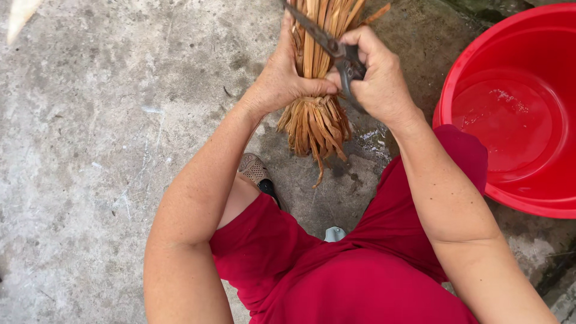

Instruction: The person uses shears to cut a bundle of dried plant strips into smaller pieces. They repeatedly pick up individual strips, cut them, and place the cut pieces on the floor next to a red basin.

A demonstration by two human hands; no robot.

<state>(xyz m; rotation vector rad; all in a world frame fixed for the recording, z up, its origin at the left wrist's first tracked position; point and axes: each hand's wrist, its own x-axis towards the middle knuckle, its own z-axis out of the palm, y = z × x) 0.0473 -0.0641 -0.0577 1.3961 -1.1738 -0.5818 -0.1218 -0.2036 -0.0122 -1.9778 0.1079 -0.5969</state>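
Observation:
A thick bundle of dry brown leaf strips (pixel 316 123) hangs upright in front of me, its lower ends fanning out above the ground. My left hand (pixel 283 72) is wrapped tight around the middle of the bundle. My right hand (pixel 377 75) grips the handles of dark metal scissors (pixel 327 42), whose blades lie across the strips just above my left hand's thumb. The upper part of the bundle runs out of the top of the view.
A large red plastic basin (pixel 513 114) holding a little water stands at the right. Below are my red-clad knees, a patterned sandal (pixel 257 173) and wet patches on the grey concrete ground (pixel 90 150).

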